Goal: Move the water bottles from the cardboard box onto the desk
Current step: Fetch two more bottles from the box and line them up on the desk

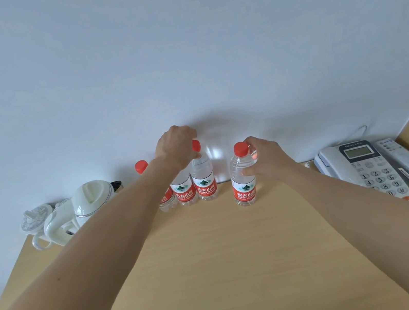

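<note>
Standing upright on a pale wooden desk (215, 261), four clear water bottles with red caps and red labels sit close to the white wall (180, 50). Three of them form a tight row against that wall: the left bottle (165, 202) is partly hidden behind a forearm, the middle bottle (184, 190) touches it, and the third bottle (204, 179) stands just beside that one. The person's left hand (175, 143) reaches over this row, its fingers curled down around the red cap of the third bottle, grasping its top. A fourth bottle (242, 178) stands apart from the row, a little farther from the wall. The right hand (266, 158) grips it by the neck and shoulder, thumb on the near side, fingertips just below the cap. Along the wall beyond the row's left end sit a white electric kettle (92, 200) and a white teapot (35, 221). Beyond the fourth bottle, by the wall, rests a white desk telephone (367, 165).
</note>
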